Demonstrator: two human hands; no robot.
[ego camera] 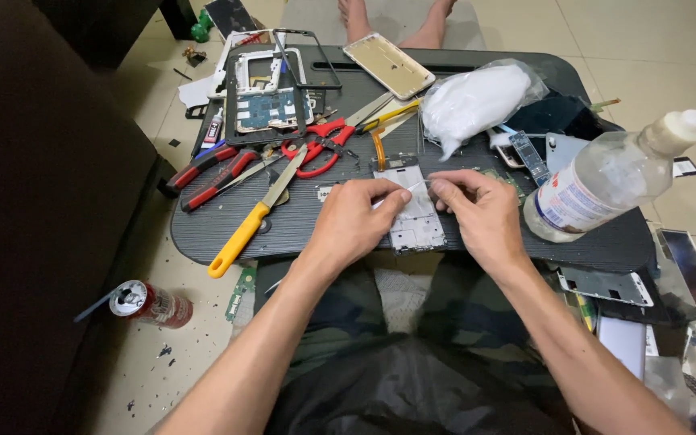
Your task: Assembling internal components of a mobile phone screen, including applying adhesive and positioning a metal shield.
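Both my hands pinched over an opened phone frame on the desk.

Head view: my left hand (354,219) and right hand (481,213) meet over the white phone frame (412,211), which lies flat at the near edge of the dark desk (300,229), just ahead of my lap. Left fingers are pinched shut on something thin and pale, maybe a strip or film; right fingers are pinched on its other end, can't tell exactly what it is. Looks like I'm mid-step on a small part at the frame's top; next move would call for steady, fine pulling. Yellow-handled knife (253,219), red scissors (316,149) and a clear bottle (606,181) lie nearby.
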